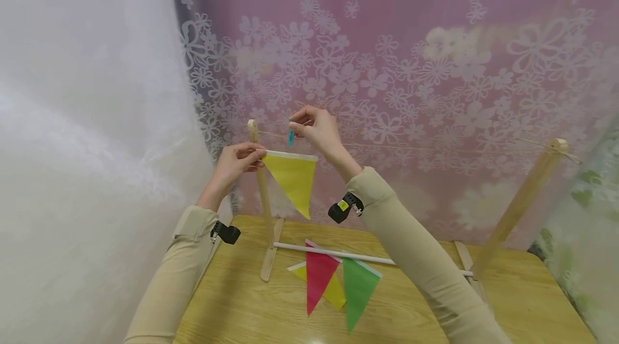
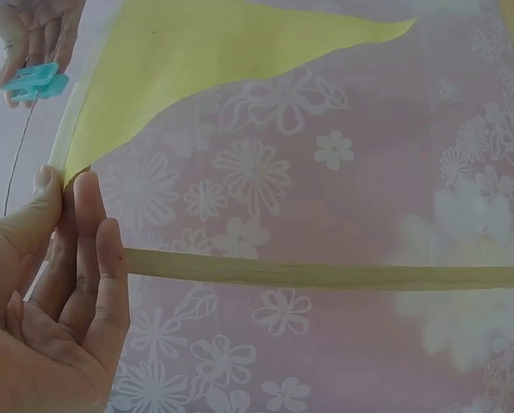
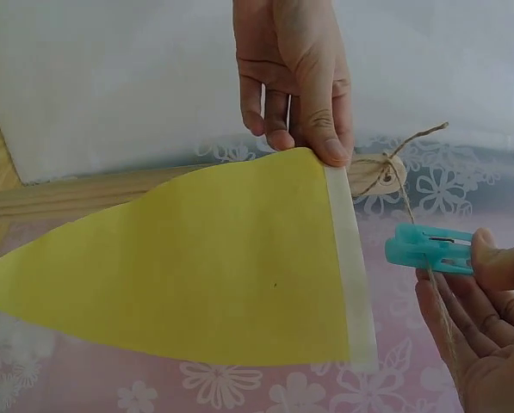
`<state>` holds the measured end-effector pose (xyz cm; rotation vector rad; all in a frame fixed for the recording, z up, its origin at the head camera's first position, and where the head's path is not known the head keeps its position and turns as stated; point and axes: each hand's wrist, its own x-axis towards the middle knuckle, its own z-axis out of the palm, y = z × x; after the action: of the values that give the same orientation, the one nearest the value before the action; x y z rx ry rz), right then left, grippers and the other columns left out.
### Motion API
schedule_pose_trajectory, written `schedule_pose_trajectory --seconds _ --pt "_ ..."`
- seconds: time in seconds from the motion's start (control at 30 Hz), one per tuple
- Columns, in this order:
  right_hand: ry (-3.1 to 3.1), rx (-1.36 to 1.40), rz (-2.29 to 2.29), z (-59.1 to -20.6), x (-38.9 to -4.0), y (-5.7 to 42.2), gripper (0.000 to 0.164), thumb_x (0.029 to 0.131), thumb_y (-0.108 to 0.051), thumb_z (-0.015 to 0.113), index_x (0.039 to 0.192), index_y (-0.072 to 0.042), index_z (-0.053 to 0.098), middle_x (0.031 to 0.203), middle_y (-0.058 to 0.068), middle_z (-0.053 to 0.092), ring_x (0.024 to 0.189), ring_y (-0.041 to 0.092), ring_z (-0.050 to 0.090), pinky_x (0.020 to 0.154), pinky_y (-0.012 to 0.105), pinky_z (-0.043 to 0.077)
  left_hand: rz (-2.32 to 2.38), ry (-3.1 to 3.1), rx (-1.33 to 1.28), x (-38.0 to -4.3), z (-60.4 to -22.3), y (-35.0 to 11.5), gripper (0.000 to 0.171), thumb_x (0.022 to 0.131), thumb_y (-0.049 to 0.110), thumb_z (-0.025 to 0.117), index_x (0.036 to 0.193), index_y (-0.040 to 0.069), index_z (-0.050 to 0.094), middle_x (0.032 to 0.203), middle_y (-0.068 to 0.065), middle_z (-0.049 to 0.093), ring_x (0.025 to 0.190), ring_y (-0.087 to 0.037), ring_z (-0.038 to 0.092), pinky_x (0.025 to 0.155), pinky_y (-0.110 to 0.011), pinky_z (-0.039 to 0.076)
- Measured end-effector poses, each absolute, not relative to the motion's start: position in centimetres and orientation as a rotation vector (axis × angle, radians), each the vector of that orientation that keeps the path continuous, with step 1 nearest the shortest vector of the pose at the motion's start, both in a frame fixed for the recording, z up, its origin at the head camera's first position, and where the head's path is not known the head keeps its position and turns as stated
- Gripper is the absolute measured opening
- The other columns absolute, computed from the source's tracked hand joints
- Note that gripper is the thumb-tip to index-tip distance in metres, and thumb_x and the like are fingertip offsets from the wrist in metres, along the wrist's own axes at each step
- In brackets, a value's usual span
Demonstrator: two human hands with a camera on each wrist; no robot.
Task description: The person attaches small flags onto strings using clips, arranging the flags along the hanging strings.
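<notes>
My left hand [image 1: 235,164] pinches a yellow triangular pennant [image 1: 293,174] by one end of its white top band, and the pennant's tip hangs down. In my right hand [image 1: 316,130] is a turquoise clothespin [image 3: 429,248], pinched at its handle end between thumb and fingers. The clothespin is beside the twine [image 1: 396,147], which in the right wrist view passes right at it; whether its jaws grip the twine I cannot tell. The twine runs from the left wooden post [image 1: 263,199] to the right wooden post [image 1: 522,201]. The pennant is just below the twine, apart from the clothespin.
On the wooden table [image 1: 401,312] lie a red pennant [image 1: 319,274], a green pennant [image 1: 359,287] and another yellow pennant [image 1: 335,293]. A white rod [image 1: 358,255] joins the posts low down. A flowered curtain [image 1: 387,64] hangs behind, with pale sheeting [image 1: 96,145] at left.
</notes>
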<state>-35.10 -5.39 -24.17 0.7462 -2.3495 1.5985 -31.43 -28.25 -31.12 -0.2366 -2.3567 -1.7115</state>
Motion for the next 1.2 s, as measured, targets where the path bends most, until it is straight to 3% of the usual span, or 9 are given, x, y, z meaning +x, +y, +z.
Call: schedule_pose_trajectory --seconds 0.23,0.4,0.6,0.9,1.1,1.2 --pt "-2.385 0.76 1.602 -24.48 -34.8 -5.84 0.013 0.095 -0.014 0.073 0.104 -0.005 0.073 0.101 0.011 0.073 0.091 0.034 0.072 0.077 0.033 0.06 -1.717 -2.352 -0.258 -31.14 -31.03 -28.22 0.032 0.1 0.024 0.067 0.119 -0.002 0.07 0.09 0.002 0.074 0.088 -0.025 0.074 0.078 -0.027 0.06" --pt "-2.407 0.767 1.575 -24.65 -34.72 -5.87 0.011 0.095 -0.014 0.074 0.104 -0.006 0.073 0.1 0.01 0.073 0.09 0.032 0.072 0.075 0.032 0.06 -1.715 -2.347 -0.251 -31.16 -31.03 -28.17 0.032 0.1 0.025 0.067 0.119 -0.001 0.071 0.088 0.005 0.073 0.086 -0.02 0.074 0.077 -0.025 0.06" --pt "-2.426 0.777 1.58 -24.95 -34.59 -5.66 0.013 0.095 -0.013 0.073 0.105 -0.006 0.073 0.1 0.011 0.074 0.088 0.031 0.073 0.08 0.04 0.061 -1.709 -2.359 -0.274 -31.05 -31.04 -28.11 0.032 0.1 0.024 0.067 0.119 -0.001 0.07 0.09 0.004 0.074 0.091 -0.029 0.073 0.077 -0.025 0.06" --pt "-2.451 0.79 1.554 -25.16 -34.51 -5.63 0.014 0.095 -0.015 0.073 0.106 -0.006 0.073 0.101 0.011 0.073 0.089 0.031 0.073 0.074 0.03 0.061 -1.709 -2.353 -0.282 -31.18 -30.97 -28.06 0.033 0.1 0.023 0.066 0.12 -0.004 0.069 0.088 0.003 0.073 0.079 -0.009 0.071 0.076 -0.023 0.059" --pt "-2.466 0.777 1.553 -25.1 -34.43 -5.7 0.014 0.095 -0.016 0.073 0.106 -0.007 0.073 0.102 0.01 0.073 0.088 0.028 0.073 0.074 0.03 0.061 -1.691 -2.362 -0.285 -31.28 -30.86 -27.98 0.033 0.1 0.025 0.067 0.119 -0.002 0.07 0.088 0.003 0.074 0.079 -0.009 0.071 0.076 -0.024 0.06" --pt "-2.475 0.766 1.565 -25.13 -34.47 -5.72 0.014 0.095 -0.016 0.073 0.106 -0.006 0.072 0.101 0.01 0.072 0.088 0.028 0.073 0.079 0.037 0.061 -1.688 -2.368 -0.285 -31.25 -30.77 -27.91 0.033 0.1 0.026 0.067 0.119 0.0 0.071 0.087 0.004 0.074 0.08 -0.011 0.072 0.076 -0.024 0.06"
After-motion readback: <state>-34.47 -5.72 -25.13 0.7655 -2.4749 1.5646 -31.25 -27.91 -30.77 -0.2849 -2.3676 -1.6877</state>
